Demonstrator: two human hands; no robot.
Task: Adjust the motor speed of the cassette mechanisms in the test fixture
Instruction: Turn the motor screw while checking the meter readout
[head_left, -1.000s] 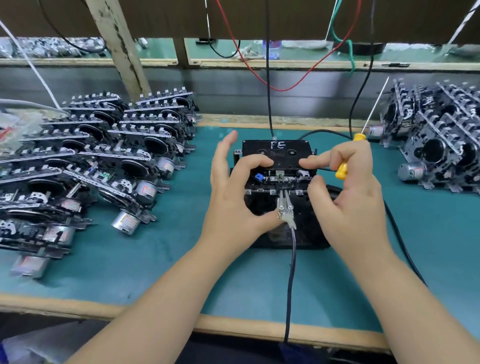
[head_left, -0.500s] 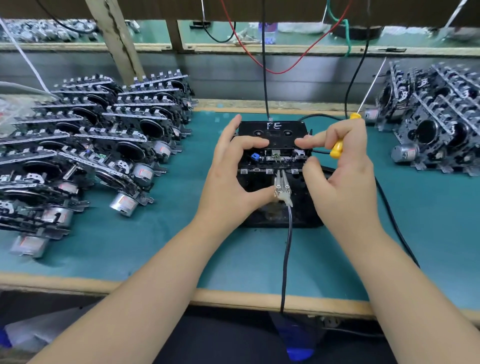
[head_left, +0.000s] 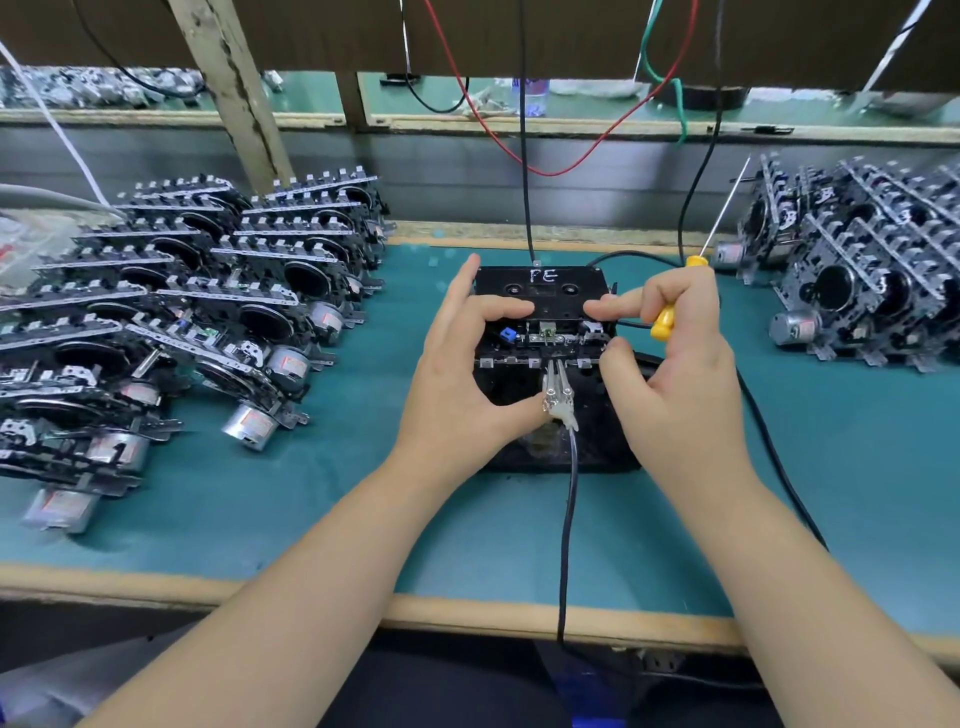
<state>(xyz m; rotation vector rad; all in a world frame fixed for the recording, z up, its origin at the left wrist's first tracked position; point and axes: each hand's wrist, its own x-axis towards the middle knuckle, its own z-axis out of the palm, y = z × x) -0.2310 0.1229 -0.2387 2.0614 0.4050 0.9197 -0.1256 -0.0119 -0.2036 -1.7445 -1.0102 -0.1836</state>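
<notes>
A black test fixture (head_left: 597, 447) sits mid-table with a cassette mechanism (head_left: 543, 345) in it and a black cassette marked "PE" (head_left: 543, 288) on top. My left hand (head_left: 467, 364) grips the mechanism's left side, one finger lying across the cassette and the thumb by a grey two-pin connector (head_left: 558, 400). My right hand (head_left: 675, 364) holds a yellow-handled screwdriver (head_left: 665, 317) in its curled fingers, shaft pointing up and away, while its forefinger and thumb touch the mechanism's right side.
Several cassette mechanisms with silver motors lie in rows at the left (head_left: 182, 312); more stand stacked at the right (head_left: 872, 275). Black cables (head_left: 569, 519) run from the fixture over the front edge (head_left: 467, 618) and to the back. Red and green wires hang above.
Both hands stay on the mechanism in nearly the same grip. The view has shifted slightly, so the fixture sits a little higher in the frame than one second ago.
</notes>
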